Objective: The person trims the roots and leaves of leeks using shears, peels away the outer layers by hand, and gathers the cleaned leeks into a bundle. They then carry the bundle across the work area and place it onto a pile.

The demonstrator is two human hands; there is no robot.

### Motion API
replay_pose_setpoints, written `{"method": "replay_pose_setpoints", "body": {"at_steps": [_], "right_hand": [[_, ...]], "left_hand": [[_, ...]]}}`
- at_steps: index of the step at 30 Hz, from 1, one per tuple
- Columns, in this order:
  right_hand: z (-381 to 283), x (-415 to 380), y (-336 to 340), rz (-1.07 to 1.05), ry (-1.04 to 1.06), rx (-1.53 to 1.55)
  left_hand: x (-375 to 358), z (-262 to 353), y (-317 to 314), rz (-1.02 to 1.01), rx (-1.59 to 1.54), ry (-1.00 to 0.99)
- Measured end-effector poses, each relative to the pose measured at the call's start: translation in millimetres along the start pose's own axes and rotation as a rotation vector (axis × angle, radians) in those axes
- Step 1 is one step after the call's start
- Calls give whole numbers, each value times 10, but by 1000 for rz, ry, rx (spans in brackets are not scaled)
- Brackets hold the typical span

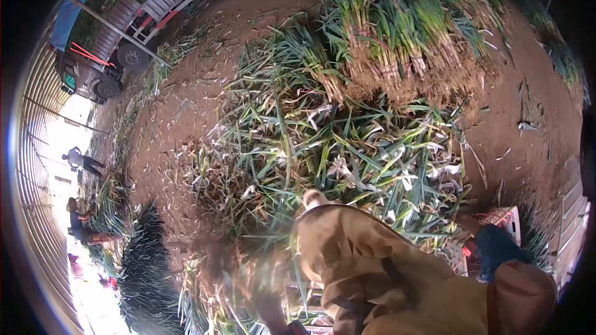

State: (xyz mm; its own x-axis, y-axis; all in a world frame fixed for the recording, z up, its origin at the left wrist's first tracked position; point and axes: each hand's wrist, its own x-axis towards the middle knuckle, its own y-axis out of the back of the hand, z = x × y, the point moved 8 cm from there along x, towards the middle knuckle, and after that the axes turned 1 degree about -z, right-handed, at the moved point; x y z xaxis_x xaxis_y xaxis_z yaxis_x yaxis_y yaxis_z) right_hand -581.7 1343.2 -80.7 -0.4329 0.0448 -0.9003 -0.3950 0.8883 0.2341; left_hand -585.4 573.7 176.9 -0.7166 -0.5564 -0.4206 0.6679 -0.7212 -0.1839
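At the bottom, my left hand (270, 310) is smeared by motion, with a dark band at its wrist. Blurred brown roots and green-onion-like stalks (223, 273) lie beside and beyond it; whether the hand grips any is unclear. On the right, my right hand (470, 224) reaches out of a blue sleeve beside a red and white crate-like object (506, 220). Its fingers are too dark to make out. My tan garment (385, 260) fills the space between the hands. Loose green leaves and pale peelings (347, 167) cover the ground before me.
Several bundles of rooted stalks (403, 31) lie at the top. A dark green pile (146, 267) sits at lower left. Two people, one standing (81, 161) and one lower down (81, 223), are at far left. A vehicle (112, 68) stands at upper left.
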Motion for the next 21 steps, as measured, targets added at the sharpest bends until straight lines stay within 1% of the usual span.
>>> {"method": "replay_pose_setpoints", "body": {"at_steps": [1,2,3,4,5,6,7,9,11,12,13,14,16,19,20,21], "right_hand": [[-407,241,-16,-36,53,2],[-931,364,-77,-66,325,356],[-1321,523,-74,8,35,218],[-1997,610,-146,-86,413,234],[-2696,545,-188,-107,92,112],[-3141,746,-252,-70,150,206],[-3740,724,-287,-47,251,227],[-4795,1061,-467,-24,146,106],[-5601,1669,-643,-107,176,-96],[-6055,1914,-759,-120,319,-46],[-6400,2022,-819,-81,315,-4],[-6706,2173,-877,-42,312,38],[-7001,2531,-957,35,164,-10],[-6901,2945,-1024,-25,273,-59],[-7121,2755,-954,52,272,-132],[-7227,2508,-889,43,231,130]], "left_hand": [[204,-48,19,25,-83,40],[376,-122,38,51,-167,82],[507,-159,50,43,-164,99],[679,-151,57,33,-158,114],[852,-143,66,23,-151,128],[1143,-105,20,23,-156,144],[1447,-109,-50,22,-132,150],[2283,-5,-268,21,-84,174],[3197,204,-497,10,-25,188],[3662,341,-626,-1,10,195],[4079,491,-741,-18,45,197],[4461,660,-872,-34,80,198],[5140,1043,-1176,-74,156,176],[5906,1614,-1690,-141,242,134],[6115,1789,-1863,-160,258,110],[6297,1966,-2019,-177,276,88]]}}
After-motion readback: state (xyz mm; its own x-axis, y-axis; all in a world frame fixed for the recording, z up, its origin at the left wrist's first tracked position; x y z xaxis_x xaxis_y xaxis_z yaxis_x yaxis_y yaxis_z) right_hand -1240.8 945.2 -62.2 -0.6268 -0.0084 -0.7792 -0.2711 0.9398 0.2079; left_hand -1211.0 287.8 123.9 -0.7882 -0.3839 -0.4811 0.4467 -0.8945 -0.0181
